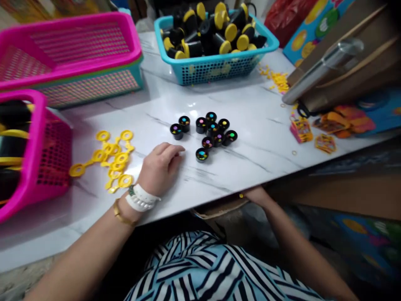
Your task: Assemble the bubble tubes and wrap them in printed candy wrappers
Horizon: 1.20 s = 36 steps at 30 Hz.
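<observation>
My left hand (161, 167) rests on the marble-patterned table, fingers loosely bent, thumb a little apart from the index finger; nothing shows in it. To its left lies a loose pile of yellow plastic pieces with rings (116, 161). Right of the fingertips, several small round black cups (213, 129) stand upright with coloured dots inside. My right hand (255, 194) reaches below the table's front edge, into or over a cardboard box (219, 209). Its fingers are mostly hidden, and a small yellow piece (241, 195) shows beside them.
A blue basket (216, 69) at the back holds black containers with yellow lids. Stacked baskets (94, 79) stand back left; a pink basket (56, 159) with similar containers is nearer. At right are a metal cylinder (322, 71), small yellow pieces (278, 80) and colourful cards (300, 129).
</observation>
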{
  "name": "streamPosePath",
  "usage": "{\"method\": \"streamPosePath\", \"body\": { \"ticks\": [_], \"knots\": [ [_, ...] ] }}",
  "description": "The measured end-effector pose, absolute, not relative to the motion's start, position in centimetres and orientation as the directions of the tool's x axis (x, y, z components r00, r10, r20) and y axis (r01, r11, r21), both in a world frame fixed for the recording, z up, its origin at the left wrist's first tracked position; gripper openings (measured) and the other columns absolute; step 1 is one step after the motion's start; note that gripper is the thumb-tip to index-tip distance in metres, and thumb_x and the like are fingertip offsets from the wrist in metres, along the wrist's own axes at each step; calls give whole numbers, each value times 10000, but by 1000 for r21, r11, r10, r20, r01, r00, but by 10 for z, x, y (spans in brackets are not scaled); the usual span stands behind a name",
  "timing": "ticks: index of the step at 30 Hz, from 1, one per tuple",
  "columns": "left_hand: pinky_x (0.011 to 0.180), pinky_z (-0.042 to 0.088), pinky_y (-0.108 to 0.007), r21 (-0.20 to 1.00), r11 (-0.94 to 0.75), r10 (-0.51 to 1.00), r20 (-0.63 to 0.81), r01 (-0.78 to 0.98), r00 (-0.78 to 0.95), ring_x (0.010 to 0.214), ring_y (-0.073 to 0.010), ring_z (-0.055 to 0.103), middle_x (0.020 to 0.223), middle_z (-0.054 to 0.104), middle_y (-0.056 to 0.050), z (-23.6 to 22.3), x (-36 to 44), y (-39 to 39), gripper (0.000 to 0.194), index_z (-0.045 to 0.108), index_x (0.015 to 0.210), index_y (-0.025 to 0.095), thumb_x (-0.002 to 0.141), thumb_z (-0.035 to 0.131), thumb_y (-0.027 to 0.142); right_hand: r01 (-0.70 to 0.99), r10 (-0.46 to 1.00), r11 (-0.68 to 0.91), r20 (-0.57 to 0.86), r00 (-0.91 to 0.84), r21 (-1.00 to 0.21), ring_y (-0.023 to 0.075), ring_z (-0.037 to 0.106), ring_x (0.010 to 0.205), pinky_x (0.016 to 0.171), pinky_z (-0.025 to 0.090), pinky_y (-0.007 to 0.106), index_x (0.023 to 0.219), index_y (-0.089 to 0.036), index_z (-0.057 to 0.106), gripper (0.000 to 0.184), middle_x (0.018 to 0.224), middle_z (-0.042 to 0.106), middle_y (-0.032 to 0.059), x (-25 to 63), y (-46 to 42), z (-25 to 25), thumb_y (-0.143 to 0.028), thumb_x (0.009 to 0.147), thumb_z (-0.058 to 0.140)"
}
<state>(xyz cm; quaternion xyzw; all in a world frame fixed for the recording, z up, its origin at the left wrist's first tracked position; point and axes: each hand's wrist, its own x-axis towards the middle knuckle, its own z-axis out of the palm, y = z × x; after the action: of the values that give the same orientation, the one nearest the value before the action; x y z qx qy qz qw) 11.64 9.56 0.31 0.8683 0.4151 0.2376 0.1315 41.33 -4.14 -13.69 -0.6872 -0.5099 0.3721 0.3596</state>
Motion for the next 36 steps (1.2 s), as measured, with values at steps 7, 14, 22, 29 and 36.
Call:
{"method": "streamPosePath", "body": {
  "ticks": [7, 14, 22, 29, 36],
  "knots": [
    [722, 515, -306, 360, -663, 747, 261, 656, 612, 776, -185, 619, 881, 636, -44, 8, 113, 97, 167, 648, 909, 214, 937, 498, 281, 259, 934, -356, -345, 88, -898, 162, 588, 686, 644, 502, 269, 900, -177, 750, 264, 722, 669, -11, 417, -73, -127, -285, 661, 779],
    [659, 481, -292, 359, -630, 774, 218, 688, 595, 683, -169, 592, 805, 619, -29, 9, 125, 99, 181, 643, 907, 184, 914, 520, 316, 195, 910, -409, -413, 17, -892, 67, 290, 498, 459, 250, 192, 1124, -158, 701, 421, 553, 384, -86, 408, -94, -93, -340, 749, 758],
    [661, 483, -282, 326, -592, 806, 233, 737, 545, 655, -165, 592, 826, 638, -44, 13, 126, 100, 185, 665, 884, 173, 869, 562, 326, 412, 991, -134, -111, 80, -901, 118, 524, 693, 640, 428, 234, 1047, -209, 731, 283, 908, 632, 29, 398, -97, -64, -265, 771, 751],
    [668, 484, -293, 371, -573, 820, 263, 731, 509, 664, -173, 589, 791, 646, -49, 13, 120, 99, 95, 669, 805, 166, 827, 619, 244, 532, 994, 9, 67, 91, -847, 103, 532, 594, 620, 445, 215, 1118, -208, 661, 332, 667, 547, -56, 351, -95, -24, -219, 797, 744],
    [639, 476, -237, 719, -551, 827, 407, 423, 387, 695, -125, 579, 764, 646, -17, 50, 100, 17, 48, 676, 835, 179, 870, 669, 211, 548, 938, 331, 330, -103, -768, 122, 599, 646, 684, 473, 229, 1113, -150, 637, 258, 746, 638, -10, 278, -46, 3, -168, 856, 652]
  ]
}}
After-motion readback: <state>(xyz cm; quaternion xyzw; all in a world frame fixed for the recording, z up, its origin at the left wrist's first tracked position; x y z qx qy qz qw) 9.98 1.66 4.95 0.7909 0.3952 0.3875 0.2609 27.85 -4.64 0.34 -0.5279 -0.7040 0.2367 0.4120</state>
